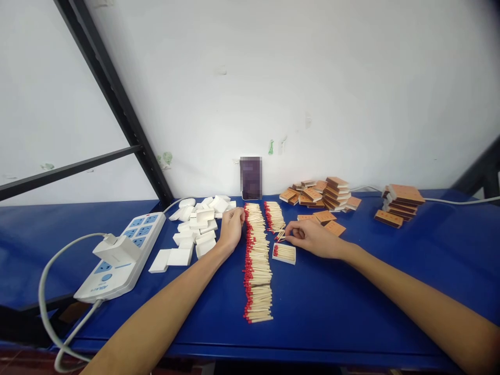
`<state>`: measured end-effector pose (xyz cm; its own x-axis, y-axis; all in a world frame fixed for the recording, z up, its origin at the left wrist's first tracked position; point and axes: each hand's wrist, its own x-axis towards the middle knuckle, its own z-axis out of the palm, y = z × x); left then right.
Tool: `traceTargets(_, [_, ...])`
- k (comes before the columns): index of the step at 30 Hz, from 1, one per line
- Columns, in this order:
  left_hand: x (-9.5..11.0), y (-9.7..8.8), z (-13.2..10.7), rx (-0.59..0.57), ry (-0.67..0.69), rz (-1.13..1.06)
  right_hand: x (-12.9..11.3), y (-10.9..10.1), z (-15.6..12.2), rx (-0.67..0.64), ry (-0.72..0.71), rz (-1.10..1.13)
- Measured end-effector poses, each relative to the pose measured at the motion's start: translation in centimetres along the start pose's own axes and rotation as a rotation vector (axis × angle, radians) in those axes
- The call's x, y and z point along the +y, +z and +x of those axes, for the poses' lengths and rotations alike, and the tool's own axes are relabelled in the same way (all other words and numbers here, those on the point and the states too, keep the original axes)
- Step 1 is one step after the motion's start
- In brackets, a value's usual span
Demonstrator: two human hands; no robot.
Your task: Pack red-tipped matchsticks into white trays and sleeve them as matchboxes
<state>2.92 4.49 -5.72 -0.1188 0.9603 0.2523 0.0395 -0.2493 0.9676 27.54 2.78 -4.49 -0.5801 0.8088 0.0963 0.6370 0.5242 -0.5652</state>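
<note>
A long row of red-tipped matches (257, 265) runs down the middle of the blue table (336, 307), with a shorter bunch of matches (274, 216) to its right. My left hand (231, 228) rests curled against the row's upper left side, beside a heap of white inner trays (197, 226). My right hand (312, 237) pinches a few matches at the lower end of the shorter bunch, just above a small white tray partly filled with matches (284, 253).
Brown matchbox sleeves lie in a pile (318, 195) at the back, with a second stack (400, 203) further right. A white power strip (123, 255) with a plugged-in adapter and cable sits at left. A dark phone (250, 178) leans on the wall.
</note>
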Motion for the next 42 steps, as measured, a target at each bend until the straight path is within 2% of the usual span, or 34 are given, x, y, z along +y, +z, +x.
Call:
traceTargets(6, [0.2,0.0,-0.1,-0.016,0.004,0.010,0.1,0.0,0.0,-0.005,-0.013,-0.022])
traceTargets(14, [0.1,-0.1,-0.2,-0.014,-0.012,-0.008,0.0,-0.1,-0.1,0.072,-0.038,-0.048])
traceTargets(21, [0.0,-0.2,-0.1,-0.008,-0.028,-0.002,-0.6,-0.6,-0.4,-0.004,-0.053,-0.048])
traceTargets(38, [-0.3,-0.4,-0.1,0.000,-0.031,-0.001,0.3,0.4,0.3,0.116,-0.056,-0.074])
traceTargets(42, [-0.2,-0.3,-0.1,-0.001,-0.024,0.013,0.5,0.5,0.1,0.110,-0.080,-0.042])
